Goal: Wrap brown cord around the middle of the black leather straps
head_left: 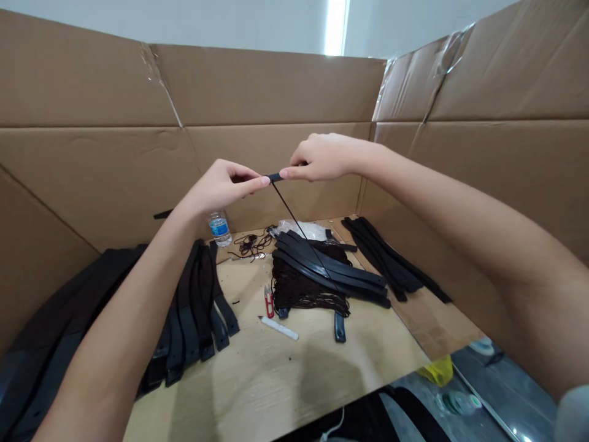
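Black strip [276, 177], pinched in narrow grip by left hand [223, 184] and right hand [322, 158], with dark cord [289, 212] slanting down; likely light, flexible; best held beside cord.

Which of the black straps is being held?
The raised strap between left hand and right hand, dark cord running down from it; the other straps lie below, unheld.

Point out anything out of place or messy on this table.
The loose cord beside the water bottle lies in a tangle, unlike the neater dark bundle under the black strips. Nothing looks spilled.
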`<state>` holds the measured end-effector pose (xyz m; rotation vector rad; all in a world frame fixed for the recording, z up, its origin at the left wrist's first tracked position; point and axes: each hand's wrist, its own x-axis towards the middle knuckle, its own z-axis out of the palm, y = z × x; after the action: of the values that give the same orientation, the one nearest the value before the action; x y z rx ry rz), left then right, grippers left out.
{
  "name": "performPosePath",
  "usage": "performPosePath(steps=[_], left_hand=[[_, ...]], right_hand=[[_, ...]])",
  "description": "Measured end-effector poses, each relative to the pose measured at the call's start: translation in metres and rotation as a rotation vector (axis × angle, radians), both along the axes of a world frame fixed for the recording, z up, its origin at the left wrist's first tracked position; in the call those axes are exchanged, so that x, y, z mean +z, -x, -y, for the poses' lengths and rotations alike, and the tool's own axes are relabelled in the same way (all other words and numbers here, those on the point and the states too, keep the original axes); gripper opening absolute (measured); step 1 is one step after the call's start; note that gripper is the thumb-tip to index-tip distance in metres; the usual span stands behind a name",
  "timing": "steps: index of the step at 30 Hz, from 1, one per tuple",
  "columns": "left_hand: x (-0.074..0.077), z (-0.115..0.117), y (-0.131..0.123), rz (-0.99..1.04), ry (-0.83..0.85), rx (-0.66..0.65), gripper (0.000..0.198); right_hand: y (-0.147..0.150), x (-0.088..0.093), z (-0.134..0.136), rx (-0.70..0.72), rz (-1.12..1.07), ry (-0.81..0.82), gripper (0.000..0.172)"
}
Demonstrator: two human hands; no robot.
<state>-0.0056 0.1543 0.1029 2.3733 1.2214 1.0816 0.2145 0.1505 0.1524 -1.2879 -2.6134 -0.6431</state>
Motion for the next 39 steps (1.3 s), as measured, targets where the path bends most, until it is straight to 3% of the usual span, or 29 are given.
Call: performPosePath(steps=[3,6,9,13,16,18,21,25,29,35,39], left_hand=[[0.004,0.004,0.0,-0.004,-0.032,0.027,0.034],[0.007,0.004,0.0,0.02,-0.03,0.045,0.034],[0.011,0.004,-0.002,0.018,-0.031,0.081,0.031],[0.016,0.004,-0.011,0.033,-0.041,0.136,0.031],[0.019,0.003,-0.018,0.059,-0.049,0.118,0.03],[0.019,0.001,-0.021,0.066,-0.062,0.106,0.028],[0.019,-0.003,-0.024,0.096,-0.081,0.103,0.027],[0.019,-0.005,-0.023,0.125,-0.125,0.115,0.03],[0.02,-0.004,-0.024,0.174,-0.188,0.123,0.03],[0.022,-0.003,-0.026,0.192,-0.184,0.1,0.026],[0.021,-0.002,-0.025,0.181,-0.143,0.107,0.027]], right_hand=[[-0.003,-0.003,0.018,0.108,-0.087,-0.136,0.04],[-0.004,-0.027,0.052,0.129,-0.197,-0.265,0.032],[-0.009,-0.081,0.08,0.044,-0.26,-0.254,0.03],[-0.029,-0.174,0.088,-0.192,-0.252,0.173,0.024],[-0.047,-0.234,0.081,-0.385,-0.404,0.307,0.03],[-0.057,-0.264,0.079,-0.422,-0.419,0.318,0.027],[-0.064,-0.295,0.082,-0.399,-0.419,0.307,0.017],[-0.067,-0.317,0.085,-0.357,-0.426,0.275,0.018],[-0.068,-0.326,0.084,-0.335,-0.441,0.265,0.019],[-0.067,-0.328,0.082,-0.328,-0.49,0.287,0.019],[-0.071,-0.319,0.087,-0.311,-0.559,0.317,0.022]])
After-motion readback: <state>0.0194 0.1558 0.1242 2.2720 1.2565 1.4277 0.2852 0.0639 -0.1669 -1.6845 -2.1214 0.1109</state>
